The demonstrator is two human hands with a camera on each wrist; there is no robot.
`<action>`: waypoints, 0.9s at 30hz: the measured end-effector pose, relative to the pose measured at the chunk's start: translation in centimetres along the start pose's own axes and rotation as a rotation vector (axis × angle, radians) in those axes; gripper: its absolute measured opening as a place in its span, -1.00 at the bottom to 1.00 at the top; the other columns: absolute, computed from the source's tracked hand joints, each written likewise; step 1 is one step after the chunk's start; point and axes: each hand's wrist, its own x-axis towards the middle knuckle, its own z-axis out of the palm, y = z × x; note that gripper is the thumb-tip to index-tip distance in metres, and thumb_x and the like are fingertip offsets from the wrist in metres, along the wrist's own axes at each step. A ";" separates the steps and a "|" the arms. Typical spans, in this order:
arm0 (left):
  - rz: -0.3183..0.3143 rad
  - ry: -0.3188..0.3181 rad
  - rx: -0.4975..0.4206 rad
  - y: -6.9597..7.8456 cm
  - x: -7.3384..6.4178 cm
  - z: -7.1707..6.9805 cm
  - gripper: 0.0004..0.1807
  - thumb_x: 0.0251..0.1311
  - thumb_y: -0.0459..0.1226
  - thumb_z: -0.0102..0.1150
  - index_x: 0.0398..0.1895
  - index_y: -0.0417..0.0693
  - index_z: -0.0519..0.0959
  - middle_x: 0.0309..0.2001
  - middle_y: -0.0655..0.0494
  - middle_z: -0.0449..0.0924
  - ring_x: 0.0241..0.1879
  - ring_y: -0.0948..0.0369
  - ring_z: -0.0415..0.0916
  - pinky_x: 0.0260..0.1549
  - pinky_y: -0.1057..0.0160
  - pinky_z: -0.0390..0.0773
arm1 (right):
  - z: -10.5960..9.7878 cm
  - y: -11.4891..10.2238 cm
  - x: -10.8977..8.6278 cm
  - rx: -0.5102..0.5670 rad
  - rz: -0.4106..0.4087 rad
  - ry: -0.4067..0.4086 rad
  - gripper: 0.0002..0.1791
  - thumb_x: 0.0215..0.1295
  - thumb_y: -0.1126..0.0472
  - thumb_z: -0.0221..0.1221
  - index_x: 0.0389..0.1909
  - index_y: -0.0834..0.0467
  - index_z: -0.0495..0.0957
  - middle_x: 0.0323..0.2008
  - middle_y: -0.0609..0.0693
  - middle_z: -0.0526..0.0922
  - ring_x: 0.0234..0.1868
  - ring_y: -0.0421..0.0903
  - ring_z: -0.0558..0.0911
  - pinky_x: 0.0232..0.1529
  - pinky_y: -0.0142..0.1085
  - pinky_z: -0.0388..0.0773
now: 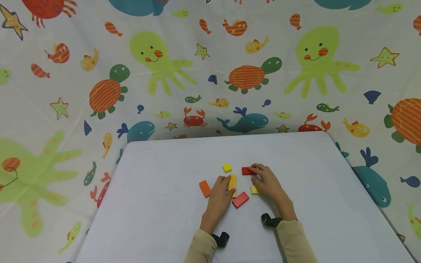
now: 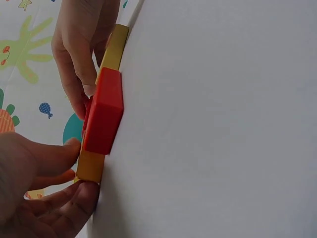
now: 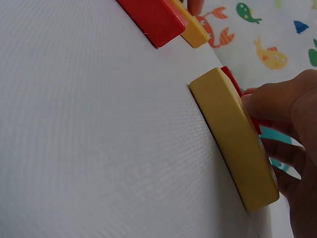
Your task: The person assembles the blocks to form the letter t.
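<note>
Orange block [image 1: 204, 189] sits just left of your left hand [image 1: 217, 197], on the left-edge side of the tabletop [image 1: 158, 190] group. That hand pinches the long amber block [image 1: 233, 182], mid-tabletop. Small yellow block [image 1: 227, 168] lies past it, toward the far edge. Light red block [image 1: 240, 200] is angled by the amber one's near end, closest to the near edge. Dark red block [image 1: 246, 171]: your right hand [image 1: 269, 184] grips it, thumb against fingers. Pale yellow block [image 1: 254, 190] lies nearer you, partly hidden by that hand.

We get even light, head view | 2 wrist views dimmer, greyer | soft shadows on the counter [image 1: 158, 190]
</note>
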 end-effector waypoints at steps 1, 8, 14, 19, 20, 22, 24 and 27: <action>0.006 0.000 -0.011 0.0 0.1 -0.1 -0.39 0.38 -0.20 0.33 0.46 -0.12 0.47 0.21 0.00 0.55 -0.14 0.26 0.49 -0.15 0.31 0.60 | 0.0 -0.1 0.1 0.003 -0.001 -0.001 -0.52 0.43 0.28 0.24 0.35 0.16 0.57 0.35 0.19 0.54 0.33 0.23 0.50 0.36 0.21 0.49; 0.012 -0.066 -0.103 0.2 0.7 0.1 -0.39 0.40 -0.25 0.30 0.49 -0.14 0.43 0.25 -0.03 0.50 -0.29 0.32 0.37 -0.36 0.44 0.39 | 0.0 -0.2 0.7 -0.019 0.006 -0.050 -0.49 0.45 0.24 0.24 0.40 0.16 0.53 0.42 0.18 0.49 0.39 0.22 0.45 0.40 0.21 0.46; 0.000 -0.085 -0.119 0.8 1.0 0.4 -0.38 0.40 -0.23 0.31 0.49 -0.13 0.43 0.27 -0.03 0.48 -0.30 0.33 0.37 -0.36 0.44 0.40 | 0.0 -0.1 1.1 -0.012 0.019 -0.095 -0.44 0.49 0.19 0.21 0.47 0.13 0.45 0.49 0.14 0.42 0.47 0.21 0.39 0.45 0.21 0.41; 0.006 -0.088 -0.132 1.0 1.3 0.6 -0.36 0.39 -0.23 0.33 0.50 -0.14 0.42 0.22 -0.02 0.48 -0.30 0.33 0.36 -0.38 0.45 0.38 | -0.3 -0.2 1.3 -0.005 0.013 -0.112 -0.42 0.50 0.18 0.21 0.49 0.15 0.42 0.51 0.16 0.40 0.49 0.23 0.36 0.46 0.21 0.39; 0.004 -0.090 -0.138 1.1 1.4 0.6 -0.35 0.39 -0.22 0.33 0.50 -0.13 0.42 0.22 -0.01 0.48 -0.30 0.33 0.36 -0.39 0.46 0.38 | -0.3 -0.2 1.4 -0.008 0.011 -0.112 -0.42 0.50 0.18 0.21 0.49 0.16 0.42 0.51 0.16 0.40 0.49 0.23 0.37 0.46 0.21 0.39; 0.004 -0.093 -0.148 1.3 1.5 0.8 -0.34 0.39 -0.22 0.33 0.51 -0.13 0.41 0.20 -0.01 0.47 -0.30 0.33 0.36 -0.40 0.46 0.38 | -0.4 -0.2 1.4 -0.008 0.009 -0.109 -0.43 0.49 0.19 0.21 0.48 0.16 0.43 0.50 0.16 0.40 0.49 0.23 0.37 0.47 0.21 0.38; 0.002 -0.097 -0.157 1.4 1.6 0.9 -0.34 0.38 -0.22 0.33 0.51 -0.13 0.40 0.20 0.00 0.47 -0.30 0.33 0.37 -0.41 0.47 0.39 | -0.4 -0.1 1.4 -0.014 0.007 -0.112 -0.43 0.49 0.19 0.21 0.48 0.16 0.43 0.50 0.16 0.40 0.49 0.23 0.37 0.47 0.21 0.38; 0.006 -0.102 -0.169 1.7 1.7 1.1 -0.34 0.38 -0.23 0.33 0.51 -0.14 0.40 0.20 -0.01 0.47 -0.29 0.33 0.38 -0.42 0.48 0.41 | -0.5 -0.1 1.4 -0.013 0.014 -0.119 -0.42 0.50 0.18 0.21 0.49 0.15 0.42 0.52 0.16 0.39 0.51 0.22 0.36 0.49 0.20 0.36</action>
